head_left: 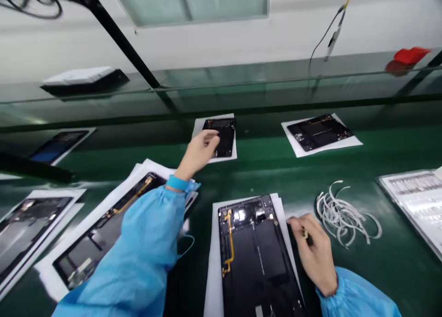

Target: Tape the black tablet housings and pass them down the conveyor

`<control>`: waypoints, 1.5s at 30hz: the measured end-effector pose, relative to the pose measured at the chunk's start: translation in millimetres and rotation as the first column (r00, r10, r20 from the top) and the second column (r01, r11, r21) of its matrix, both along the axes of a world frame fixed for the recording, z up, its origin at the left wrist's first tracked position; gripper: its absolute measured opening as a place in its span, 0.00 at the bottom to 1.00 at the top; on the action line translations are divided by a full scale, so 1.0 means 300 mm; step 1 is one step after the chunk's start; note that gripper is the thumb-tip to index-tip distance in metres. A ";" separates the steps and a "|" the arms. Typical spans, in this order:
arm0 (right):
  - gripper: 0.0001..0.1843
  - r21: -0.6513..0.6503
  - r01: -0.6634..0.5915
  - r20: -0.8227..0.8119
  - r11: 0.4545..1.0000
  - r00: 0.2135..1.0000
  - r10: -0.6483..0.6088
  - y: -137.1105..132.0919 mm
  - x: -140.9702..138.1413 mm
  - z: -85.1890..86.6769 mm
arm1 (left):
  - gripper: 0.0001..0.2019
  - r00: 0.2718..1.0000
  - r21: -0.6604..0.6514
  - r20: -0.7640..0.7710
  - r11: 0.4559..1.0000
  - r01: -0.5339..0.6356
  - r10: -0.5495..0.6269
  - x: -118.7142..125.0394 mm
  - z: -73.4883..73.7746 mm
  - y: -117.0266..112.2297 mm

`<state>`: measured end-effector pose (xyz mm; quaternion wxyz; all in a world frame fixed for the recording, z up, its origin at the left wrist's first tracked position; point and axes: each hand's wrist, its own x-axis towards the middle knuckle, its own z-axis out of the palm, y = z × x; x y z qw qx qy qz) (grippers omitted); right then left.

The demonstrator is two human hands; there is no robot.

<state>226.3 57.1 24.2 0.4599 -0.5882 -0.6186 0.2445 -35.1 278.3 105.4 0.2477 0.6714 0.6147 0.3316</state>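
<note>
My left hand (pixel 200 152) reaches over an opened tablet (pixel 226 135) on white sheets at the back. Its thumb and fingers are bent close together, and I cannot make out anything between them. My right hand (pixel 311 250) is closed to the right of a nearer opened tablet (pixel 255 262). A small dark and gold-coloured bit shows among its fingers, its kind unclear. The nearer tablet lies on white sheets, its inside facing up, with an orange flex cable (pixel 230 243) along its left side. Blue sleeves cover both my arms.
White curled strips (pixel 341 216) lie in a tangle right of my right hand. A flat tray (pixel 414 193) is at the right edge. More opened tablets (pixel 319 132) rest on paper at back right and left (pixel 110 229). A glass shelf (pixel 241 80) spans the back, holding a red object (pixel 410 55).
</note>
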 end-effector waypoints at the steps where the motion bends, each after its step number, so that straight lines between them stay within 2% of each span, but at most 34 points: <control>1: 0.12 -0.006 0.003 -0.033 1.000 0.999 -0.003 0.000 0.006 0.011 | 0.13 0.996 -0.006 -0.010 0.996 0.084 -0.084 0.038 -0.016 -0.081; 4: 0.20 -0.037 -0.011 -0.096 0.999 0.995 0.007 0.008 0.023 0.035 | 0.10 0.951 -0.055 -0.043 0.951 0.304 -0.307 0.148 -0.088 -0.332; 6: 0.21 -0.093 -0.073 -0.146 0.993 0.987 0.059 0.019 0.030 0.042 | 0.12 0.893 -0.016 -0.162 0.905 0.424 -0.421 0.197 -0.144 -0.464; 8: 0.16 -0.141 -0.136 -0.182 0.981 0.977 0.109 0.032 0.031 0.041 | 0.14 0.868 0.017 -0.234 0.891 0.454 -0.438 0.221 -0.194 -0.544; 10: 0.08 -0.159 -0.154 -0.195 0.975 0.973 0.122 0.044 0.027 0.032 | 0.13 0.889 0.048 -0.233 0.908 0.417 -0.395 0.226 -0.230 -0.578; 12: 0.04 -0.174 -0.142 -0.214 0.974 0.971 0.104 0.052 0.021 0.016 | 0.11 0.915 0.062 -0.191 0.926 0.371 -0.354 0.222 -0.251 -0.583; 16: 0.03 -0.200 -0.085 -0.253 0.976 0.967 0.033 0.058 0.012 -0.012 | 0.04 0.941 0.011 -0.089 0.944 0.329 -0.327 0.215 -0.269 -0.574; 26: 0.03 -0.198 -0.035 -0.273 0.980 0.962 -0.021 0.081 0.007 -0.025 | 0.05 0.940 -0.058 -0.071 0.942 0.329 -0.333 0.217 -0.280 -0.575; 36: 0.03 -0.203 -0.120 -0.273 0.972 0.960 0.061 0.099 -0.009 -0.022 | 0.05 0.942 -0.071 -0.086 0.945 0.319 -0.324 0.222 -0.279 -0.573; 45: 0.02 -0.200 -0.142 -0.287 0.969 0.955 0.081 0.104 -0.010 -0.017 | 0.04 0.940 -0.059 -0.103 0.946 0.320 -0.325 0.222 -0.278 -0.575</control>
